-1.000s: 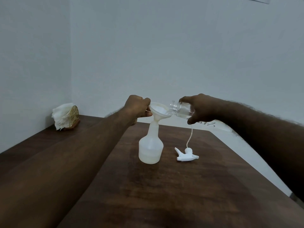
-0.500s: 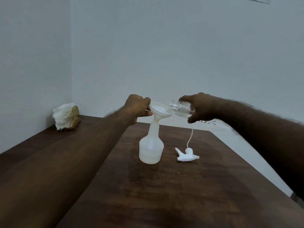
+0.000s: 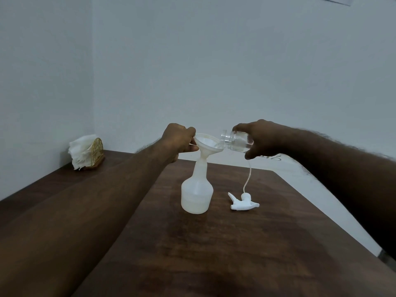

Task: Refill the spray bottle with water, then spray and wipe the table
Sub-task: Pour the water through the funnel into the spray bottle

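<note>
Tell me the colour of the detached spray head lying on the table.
White, with a pale tube; the spray head lies on the dark table, clearest in the head view.

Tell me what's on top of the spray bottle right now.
A white funnel stands in the spray bottle neck. The left hand holds its rim; the right hand tips a clear bottle over it. The spout's end is hidden inside the neck.

The left arm (image 3: 90,211) and right arm (image 3: 342,168) are bare, with fine hair along their edges; the left hand (image 3: 179,139) and right hand (image 3: 264,136) are bare too.
</note>
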Available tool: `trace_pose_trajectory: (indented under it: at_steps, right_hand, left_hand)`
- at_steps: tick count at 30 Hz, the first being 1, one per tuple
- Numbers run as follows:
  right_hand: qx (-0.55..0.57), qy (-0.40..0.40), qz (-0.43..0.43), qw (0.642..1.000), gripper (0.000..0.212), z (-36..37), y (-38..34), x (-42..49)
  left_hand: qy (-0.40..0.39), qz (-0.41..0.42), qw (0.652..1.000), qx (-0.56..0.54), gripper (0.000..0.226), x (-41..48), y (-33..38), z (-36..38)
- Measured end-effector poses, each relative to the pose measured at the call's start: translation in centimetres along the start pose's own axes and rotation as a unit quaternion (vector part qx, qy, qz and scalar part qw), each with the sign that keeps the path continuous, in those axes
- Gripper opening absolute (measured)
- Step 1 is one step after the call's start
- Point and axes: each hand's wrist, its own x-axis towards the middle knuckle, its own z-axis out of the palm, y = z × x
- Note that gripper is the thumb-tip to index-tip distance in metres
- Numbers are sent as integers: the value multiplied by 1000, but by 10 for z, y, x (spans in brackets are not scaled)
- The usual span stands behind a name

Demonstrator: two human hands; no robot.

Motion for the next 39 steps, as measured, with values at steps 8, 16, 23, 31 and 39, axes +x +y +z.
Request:
trace_pose_trajectory:
  at_steps: [8, 16, 23, 31, 39]
  right_hand:
    - [-8, -2, 1, 1000, 82, 0, -1, 1]
    - [-15, 2, 1, 1000, 80, -1, -2, 0]
    - [-21, 3, 7, 1000, 80, -1, -2, -1]
    - [-34, 9, 4, 999, 77, -3, -4, -1]
    - [-57, 11, 0, 998, 76, -1, -3, 0]
  left_hand:
    - [5, 3, 1000, 0, 18, -1, -2, -1]
    - [2, 6, 1000, -11, 17, -2, -1, -1]
    - [-2, 2, 1000, -11, 15, -4, -1, -1]
    - [6, 3, 1000, -13, 18, -3, -1, -2]
    - [-1, -3, 1000, -15, 16, -2, -3, -1]
